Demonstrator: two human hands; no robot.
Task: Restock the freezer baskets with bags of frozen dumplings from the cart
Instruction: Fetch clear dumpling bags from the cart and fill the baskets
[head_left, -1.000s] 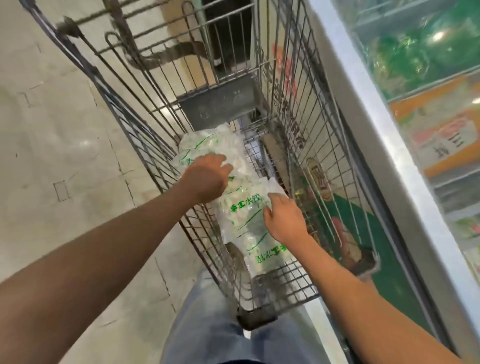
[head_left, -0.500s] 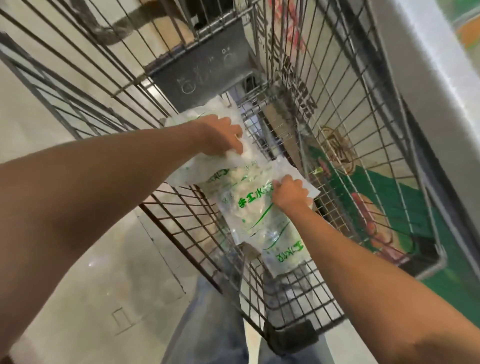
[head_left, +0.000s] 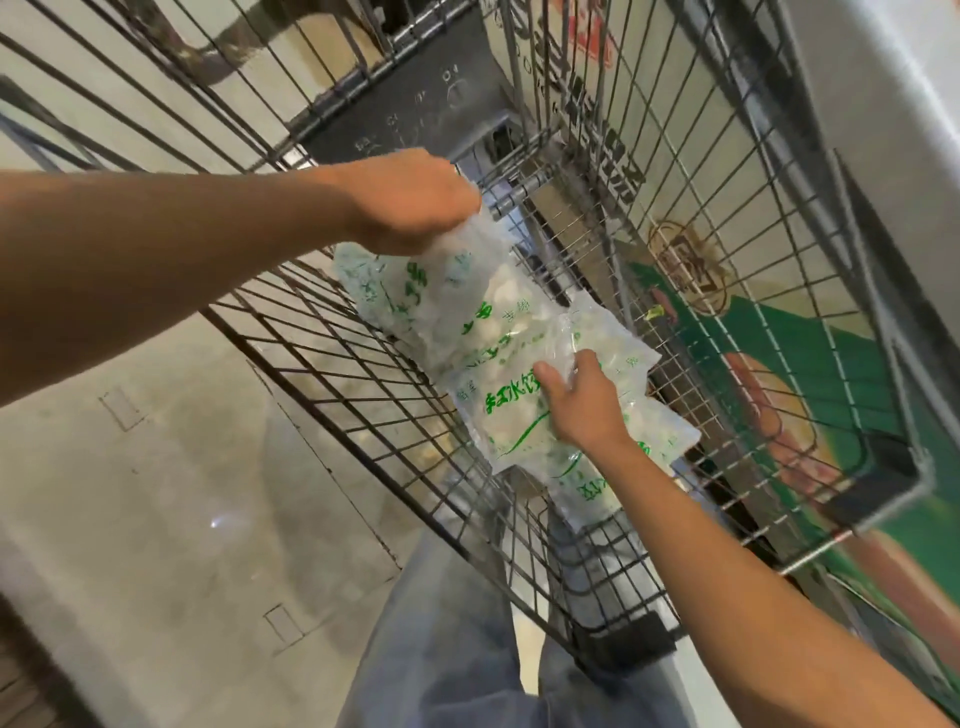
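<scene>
Two clear bags of frozen dumplings with green print lie inside the wire cart (head_left: 363, 374). My left hand (head_left: 410, 200) grips the top edge of the far bag (head_left: 441, 296) and has it lifted, so the bag hangs tilted below my fist. My right hand (head_left: 582, 402) pinches the upper part of the near bag (head_left: 519, 415), which lies on the cart floor. The two bags overlap in the middle. No freezer basket is in view.
The white freezer wall (head_left: 883, 104) runs along the right, close to the cart's side. A green and orange floor graphic (head_left: 810, 364) shows through the cart wires. Pale tiled floor (head_left: 156, 493) lies to the left, and my trouser legs (head_left: 441, 649) are at the bottom.
My left hand has closed on the far bag's top and raised it off the cart floor. My right hand has shifted its hold on the near bag. The view has tipped closer to the cart.
</scene>
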